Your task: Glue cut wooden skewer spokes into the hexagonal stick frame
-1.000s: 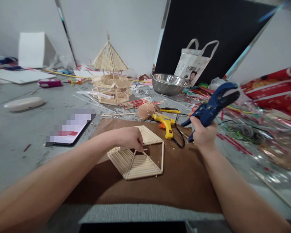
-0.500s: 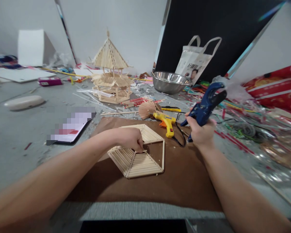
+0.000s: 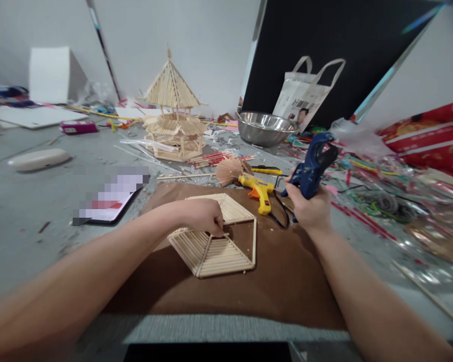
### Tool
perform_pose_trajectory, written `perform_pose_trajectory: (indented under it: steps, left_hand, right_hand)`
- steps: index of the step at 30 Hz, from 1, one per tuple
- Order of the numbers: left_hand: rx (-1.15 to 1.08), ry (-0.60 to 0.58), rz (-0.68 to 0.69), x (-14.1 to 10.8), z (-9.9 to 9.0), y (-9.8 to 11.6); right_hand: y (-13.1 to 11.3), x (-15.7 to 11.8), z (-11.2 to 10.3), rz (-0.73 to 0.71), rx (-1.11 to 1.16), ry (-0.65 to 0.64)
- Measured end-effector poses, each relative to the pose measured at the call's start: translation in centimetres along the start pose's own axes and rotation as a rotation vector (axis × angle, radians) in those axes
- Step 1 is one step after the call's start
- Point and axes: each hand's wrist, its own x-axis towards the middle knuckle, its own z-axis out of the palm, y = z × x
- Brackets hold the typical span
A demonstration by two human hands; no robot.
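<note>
My right hand (image 3: 311, 208) is wrapped round the handles of a blue pipe cutter (image 3: 310, 171), its jaws pointing up and away from me. At the centre of a hexagonal roof panel (image 3: 226, 259) made of wooden sticks, my left hand (image 3: 204, 217) is closed in a pinch. A short wooden stick (image 3: 225, 235) shows at its fingertips, mostly hidden. Rows of sticks fill several of the panel's wedges, while the right one shows bare brown board. Beyond the panel lies a yellow glue gun (image 3: 262, 193), between it and the pipe cutter.
The panel lies on a brown board (image 3: 279, 296). Behind stand a stick pagoda (image 3: 173, 110) and a steel bowl (image 3: 266, 128). A phone (image 3: 115, 198) and white case (image 3: 40, 160) are at left. A yellow utility knife (image 3: 268, 170) and scattered plastic strips surround the board.
My right hand has shifted slightly left, and the pipe cutter's jaws have come lower and to the left. My left hand and the panel stay in place.
</note>
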Motion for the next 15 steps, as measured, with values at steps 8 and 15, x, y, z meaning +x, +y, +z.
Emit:
perform_pose_trajectory:
  steps: [8,15]
  left_hand:
    - [-0.34,0.508,0.108,0.4,-0.4,0.9]
    - [-0.445,0.635,0.189,0.7,0.1,1.2]
  right_hand:
    - [-1.9,-0.5,-0.8,-0.321,-0.314,-0.248]
    - [-2.7,-1.1,-0.2,-0.445,-0.319,-0.499]
